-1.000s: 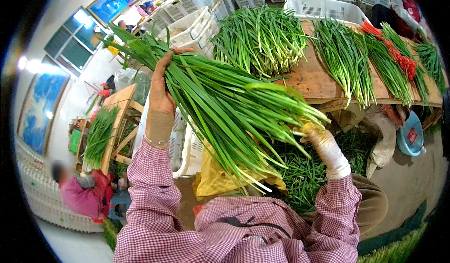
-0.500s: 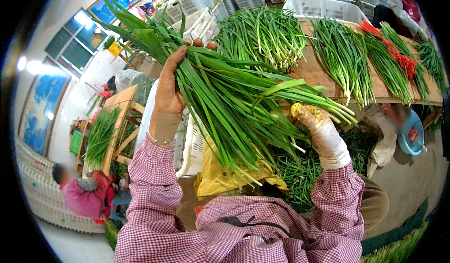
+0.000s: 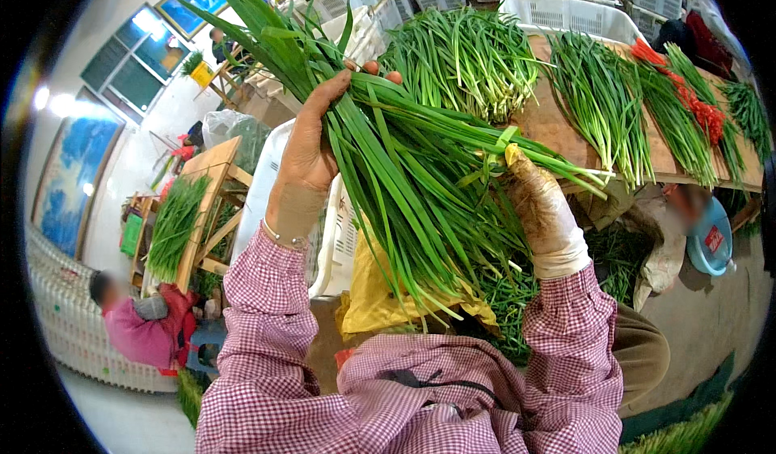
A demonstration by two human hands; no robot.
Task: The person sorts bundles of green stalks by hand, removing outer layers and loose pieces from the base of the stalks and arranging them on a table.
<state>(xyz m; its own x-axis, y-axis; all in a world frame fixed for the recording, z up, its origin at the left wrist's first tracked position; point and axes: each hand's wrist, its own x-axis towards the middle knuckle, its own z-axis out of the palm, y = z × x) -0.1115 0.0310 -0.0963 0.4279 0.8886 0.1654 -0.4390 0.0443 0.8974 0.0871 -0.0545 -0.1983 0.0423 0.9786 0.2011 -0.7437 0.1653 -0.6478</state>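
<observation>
A large bunch of garlic chives point(image 3: 404, 179) is held up in front of me, leaf tips at upper left and pale stem ends toward the right and below. My bare left hand point(image 3: 311, 143) is closed around its leafy part, the fingertips showing over the far side. My right hand point(image 3: 540, 203), in a stained whitish covering with yellow at the fingertips, pinches chive leaves near the stems. A bent light-green leaf point(image 3: 506, 137) stands up at those fingertips. The right fingers are partly hidden.
Beyond the bunch, piles of chives point(image 3: 465, 58) lie on a wooden board point(image 3: 537, 126) with red ties point(image 3: 703, 114). Below are a yellow sack point(image 3: 376, 292) and loose chives. A white crate point(image 3: 343, 244) stands left, a blue basin point(image 3: 709, 244) right. People sit at both sides.
My left hand and the bunch have shifted slightly right. My right hand has come a little left and up against the stems, and the loose light-green leaf now bends up at its fingertips.
</observation>
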